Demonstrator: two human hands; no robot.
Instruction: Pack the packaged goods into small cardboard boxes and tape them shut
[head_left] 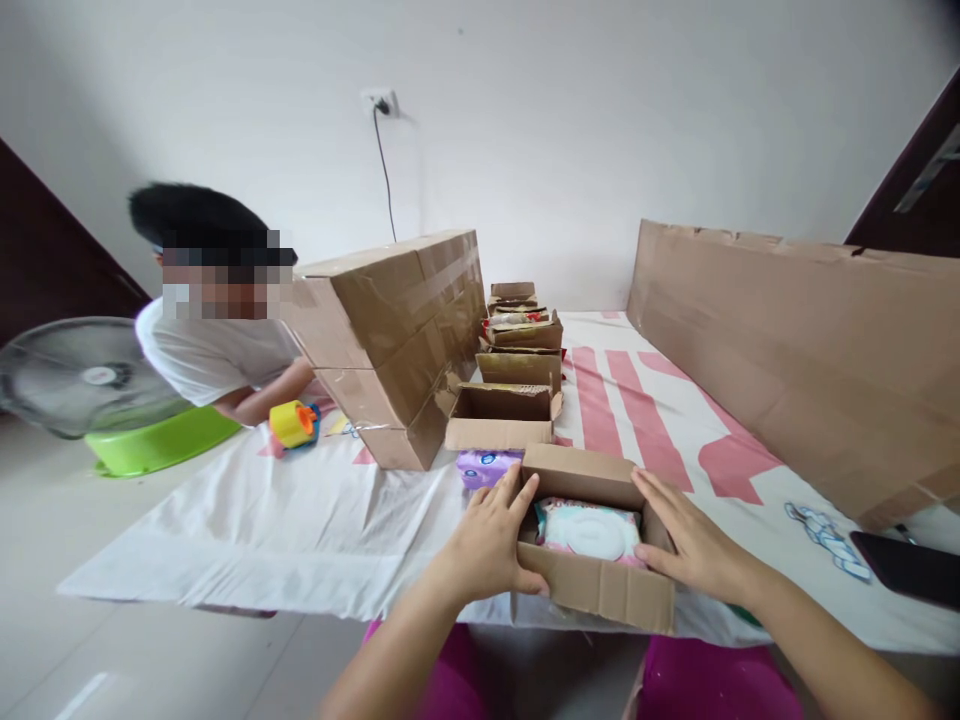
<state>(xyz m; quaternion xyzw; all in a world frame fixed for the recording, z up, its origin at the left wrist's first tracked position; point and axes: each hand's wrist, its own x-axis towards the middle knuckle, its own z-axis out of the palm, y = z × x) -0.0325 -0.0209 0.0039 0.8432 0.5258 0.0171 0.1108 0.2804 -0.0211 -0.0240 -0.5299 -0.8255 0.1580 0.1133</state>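
An open cardboard box (600, 590) sits at the near edge of the table, with a teal and pink pack of wet wipes (589, 530) lying inside it. My left hand (491, 545) grips the box's left side, its thumb by the front corner and its fingers along the wall. On the opposite side, my right hand (686, 535) holds the right wall, thumb near the front rim and fingertips at the back corner. A purple pack (487, 468) lies just behind my left fingertips, partly hidden by the box.
Several open boxes (499, 432) run in a row toward the wall. Left of them stands a taped wall of stacked cartons (397, 350), and a cardboard panel (787, 350) stands at right. A person (217, 345) leans near a yellow toy (292, 425). A dark phone (911, 568) lies far right.
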